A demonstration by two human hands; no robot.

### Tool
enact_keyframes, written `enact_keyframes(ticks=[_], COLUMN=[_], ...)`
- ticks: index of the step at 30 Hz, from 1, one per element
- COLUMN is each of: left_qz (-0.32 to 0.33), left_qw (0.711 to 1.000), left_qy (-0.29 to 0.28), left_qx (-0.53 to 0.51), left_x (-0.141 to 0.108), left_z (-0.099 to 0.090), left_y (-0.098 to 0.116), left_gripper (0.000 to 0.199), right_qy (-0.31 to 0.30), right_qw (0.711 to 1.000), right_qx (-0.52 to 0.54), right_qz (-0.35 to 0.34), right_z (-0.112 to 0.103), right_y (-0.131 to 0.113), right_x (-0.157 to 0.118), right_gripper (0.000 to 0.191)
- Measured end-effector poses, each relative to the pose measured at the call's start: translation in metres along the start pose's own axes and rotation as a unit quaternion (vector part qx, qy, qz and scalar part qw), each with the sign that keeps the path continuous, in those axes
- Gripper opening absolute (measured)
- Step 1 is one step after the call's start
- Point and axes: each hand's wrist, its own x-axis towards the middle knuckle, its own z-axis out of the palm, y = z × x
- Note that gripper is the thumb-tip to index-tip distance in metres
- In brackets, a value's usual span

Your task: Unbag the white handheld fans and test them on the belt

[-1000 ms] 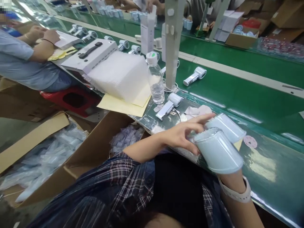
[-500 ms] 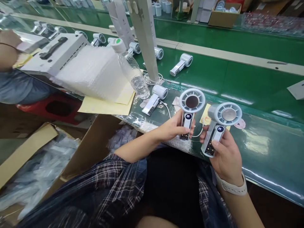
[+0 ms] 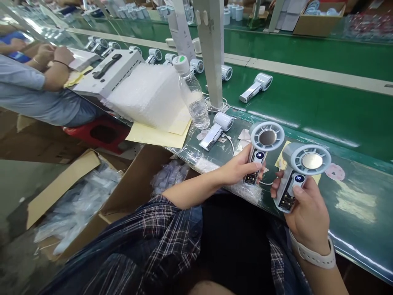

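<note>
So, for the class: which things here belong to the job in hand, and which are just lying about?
Likely the job: left fan, in the left grip; right fan, in the right grip; similar bench fan.
Probably lying about: clear bottle; pink disc.

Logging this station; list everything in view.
Bench: 1, green, across middle
Left fan: 1, pale blue, handheld
Right fan: 1, pale blue, handheld
Bench fan: 1, pale blue, on bench
Rear fans: several, pale blue, behind bench
Post: 1, pale grey, upper middle
Bottle: 1, clear, left of post
Sheet stack: 1, white, left of bottle
Case: 1, white, left of sheet stack
Carton: at least 1, brown, lower left
Stool: 1, red, left
Co-worker's sleeve: 1, light blue, far left
Background items: many, mixed, top; mostly unclear
Left fingers: 1 set, on left fan
Right fingers: 1 set, on right fan
</note>
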Motion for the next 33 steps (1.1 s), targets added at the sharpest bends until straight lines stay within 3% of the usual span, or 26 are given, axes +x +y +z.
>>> enact_keyframes(ticks=[5,10,17,29,33], left_qz=[-0.01,-0.001,0.038,0.018,0.008], left_qw=[0.999,0.999,0.997,0.998,1.0], left_qy=[-0.038,-0.009,-0.034,0.014,-0.001], left_qx=[0.021,0.041,0.057,0.06,0.022], left_x=[-0.002,-0.001,0.0,0.001,-0.002], left_z=[0.001,-0.005,-0.013,-0.011,-0.014], left_y=[0.006,0.003,-0.007,-0.006,-0.003], left_gripper=[0.066,0.061,0.052,0.055,0.061], right_qy=[-0.004,0.004,0.018,0.008,0.016], right_qw=[1.0,1.0,1.0,1.0,1.0], right_qx=[-0.003,0.005,0.013,-0.007,0.004], right_qz=[-0.006,-0.024,-0.019,-0.026,-0.003], right_z=[0.004,0.007,0.01,0.008,0.011], right_y=[-0.001,0.001,0.002,-0.001,-0.001], right_x=[-0.001,0.0,0.001,0.005,0.006], right_gripper=[0.025,0.027,0.033,0.026,0.027])
